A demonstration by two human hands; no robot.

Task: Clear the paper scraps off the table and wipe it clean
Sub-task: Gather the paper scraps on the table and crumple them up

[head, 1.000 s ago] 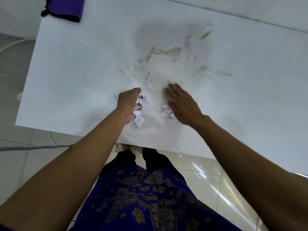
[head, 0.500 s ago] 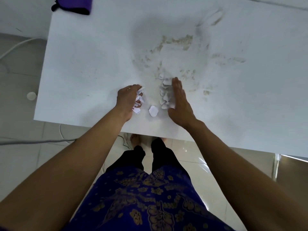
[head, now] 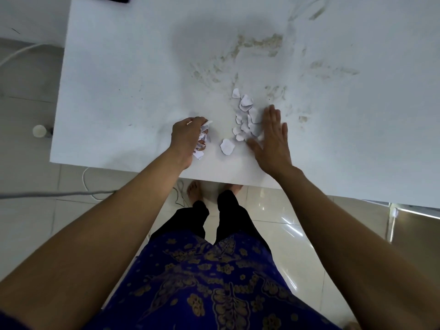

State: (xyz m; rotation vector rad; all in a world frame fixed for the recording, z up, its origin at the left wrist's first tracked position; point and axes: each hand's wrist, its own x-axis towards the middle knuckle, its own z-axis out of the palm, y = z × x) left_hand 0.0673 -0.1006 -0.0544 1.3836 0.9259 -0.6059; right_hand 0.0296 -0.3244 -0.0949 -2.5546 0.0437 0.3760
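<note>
White tabletop [head: 123, 86], brownish smears [head: 259, 44] far side. Left hand [head: 188, 136] grip curled round crumpled paper scraps [head: 202, 141]; right hand [head: 273, 141] flat, fingers spread, beside loose scraps [head: 245, 115].

Glossy pale tiled floor [head: 281, 234], white cable [head: 85, 184] on tiles, reflected light

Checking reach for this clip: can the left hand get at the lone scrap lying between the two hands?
Probably not cleanly: the left hand already grips a bunch of scraps. The lone scrap lies close beside it on bare table with nothing between, but the flat right hand looks freer.
</note>
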